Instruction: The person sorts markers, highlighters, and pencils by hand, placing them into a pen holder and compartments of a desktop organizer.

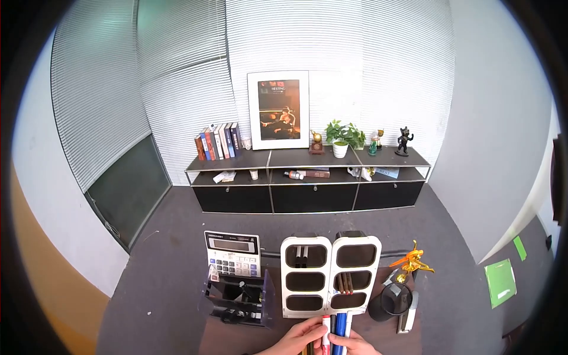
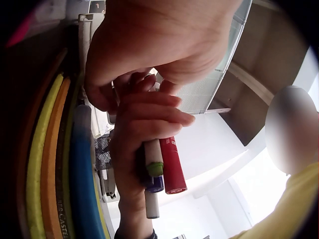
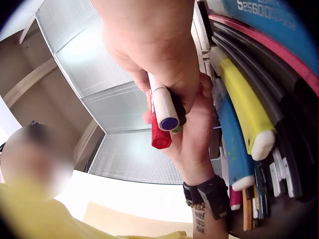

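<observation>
A small bundle of markers is between my two hands at the table's near edge, in front of the white organizer (image 1: 329,275). My left hand (image 1: 305,336) pinches the bundle at the red-and-white marker (image 1: 326,334). From the other side my right hand (image 1: 355,343) grips it around a blue marker (image 1: 341,325) and a white one (image 1: 348,324). In the left wrist view, a red marker (image 2: 173,167) and a green-tipped marker (image 2: 154,158) stick out below my right fingers. A blue-ended white marker (image 3: 164,109) shows in the right wrist view. The palms are partly hidden.
Two markers (image 1: 302,256) stand in the organizer's upper left opening, several brown pens (image 1: 344,283) in its middle right one. To the left are a calculator (image 1: 234,253) and a dark desk caddy (image 1: 236,299); to the right, a black mesh cup (image 1: 395,300), a stapler (image 1: 408,313) and an orange figurine (image 1: 414,259).
</observation>
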`<state>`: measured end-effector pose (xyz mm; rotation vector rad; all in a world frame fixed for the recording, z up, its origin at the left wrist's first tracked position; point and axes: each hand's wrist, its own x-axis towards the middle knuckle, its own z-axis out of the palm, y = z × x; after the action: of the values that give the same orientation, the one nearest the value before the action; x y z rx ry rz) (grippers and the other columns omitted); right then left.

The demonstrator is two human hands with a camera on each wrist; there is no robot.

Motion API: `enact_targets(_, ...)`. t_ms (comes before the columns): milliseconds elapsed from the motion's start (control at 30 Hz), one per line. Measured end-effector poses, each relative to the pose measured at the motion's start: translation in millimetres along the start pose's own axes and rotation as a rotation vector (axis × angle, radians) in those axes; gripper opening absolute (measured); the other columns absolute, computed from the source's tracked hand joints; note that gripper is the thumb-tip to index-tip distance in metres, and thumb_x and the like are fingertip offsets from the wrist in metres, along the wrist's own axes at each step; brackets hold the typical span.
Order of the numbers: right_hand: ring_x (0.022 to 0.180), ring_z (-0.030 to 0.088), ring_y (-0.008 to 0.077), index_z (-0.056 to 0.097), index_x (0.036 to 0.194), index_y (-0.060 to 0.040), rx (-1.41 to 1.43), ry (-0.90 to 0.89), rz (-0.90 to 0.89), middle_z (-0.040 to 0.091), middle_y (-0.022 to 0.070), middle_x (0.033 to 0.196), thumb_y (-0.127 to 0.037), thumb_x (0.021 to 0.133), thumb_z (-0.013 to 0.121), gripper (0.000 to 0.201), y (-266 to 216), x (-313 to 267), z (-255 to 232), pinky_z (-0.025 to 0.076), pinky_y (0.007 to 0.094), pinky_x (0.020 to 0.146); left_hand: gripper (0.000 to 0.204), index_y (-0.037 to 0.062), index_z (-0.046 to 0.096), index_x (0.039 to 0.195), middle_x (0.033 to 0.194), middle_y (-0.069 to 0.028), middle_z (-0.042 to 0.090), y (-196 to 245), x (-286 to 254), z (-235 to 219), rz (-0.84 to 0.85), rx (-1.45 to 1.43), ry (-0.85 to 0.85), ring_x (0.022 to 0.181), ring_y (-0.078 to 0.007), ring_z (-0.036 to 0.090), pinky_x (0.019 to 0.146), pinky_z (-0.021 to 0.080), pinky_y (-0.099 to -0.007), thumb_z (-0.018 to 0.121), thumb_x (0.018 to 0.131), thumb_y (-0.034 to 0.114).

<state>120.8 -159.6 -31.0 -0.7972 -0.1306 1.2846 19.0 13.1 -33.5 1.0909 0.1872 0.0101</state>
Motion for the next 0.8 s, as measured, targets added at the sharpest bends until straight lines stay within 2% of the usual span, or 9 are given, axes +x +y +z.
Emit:
enact_targets(133,0.090,0.077,0.0274,0.063,0.127,-0.0001,0.024,-0.019,0.005,0.075,0.0150,0.109,-0.023,0.107,0.066,0.030,4,2,-2,0.066,0.0393,0.075,0.042,0.0012,0.055,0.149,0.095,0.0023,0.066,-2,1,0,-0.008,0.051,0.059,0.077,-0.0055,0.061,0.067,0.051,-0.0212,0.054,0.115,0.025)
enact_targets(233,0.090,0.076,0.0275,0.063,0.127,-0.0002,0.025,-0.031,-0.006,0.075,0.0152,0.109,-0.023,0.107,0.066,0.031,7,4,-7,0.065,0.0397,0.075,0.043,0.0006,0.055,0.149,0.098,0.0010,0.068,-7,5,-1,-0.020,0.073,0.098,0.082,-0.0061,0.063,0.071,0.052,-0.0218,0.055,0.114,0.025)
enact_targets(333,0.090,0.077,0.0275,0.063,0.127,-0.0002,0.020,-0.041,-0.003,0.075,0.0151,0.109,-0.023,0.107,0.066,0.031,6,4,-6,0.065,0.0396,0.076,0.043,0.0003,0.055,0.149,0.101,0.0003,0.069,-15,5,-9,-0.013,0.041,0.067,0.086,-0.0065,0.063,0.074,0.053,-0.0225,0.056,0.114,0.025)
enact_targets(567,0.089,0.077,0.0266,0.063,0.128,-0.0013,0.024,-0.069,-0.019,0.074,0.0148,0.108,-0.023,0.107,0.066,0.031,9,6,-10,0.065,0.0385,0.076,0.042,0.0015,0.053,0.150,0.090,0.0018,0.066,-13,5,-6,0.011,0.029,0.055,0.073,-0.0054,0.062,0.064,0.051,-0.0200,0.055,0.114,0.021)
enact_targets(800,0.087,0.077,0.0265,0.062,0.132,-0.0025,0.018,-0.037,-0.013,0.074,0.0143,0.107,-0.023,0.108,0.065,0.032,7,5,-7,0.066,0.0388,0.074,0.041,0.0017,0.051,0.150,0.086,0.0002,0.066,-9,6,2,0.020,0.031,0.078,0.065,-0.0072,0.062,0.060,0.050,-0.0213,0.054,0.114,0.021)
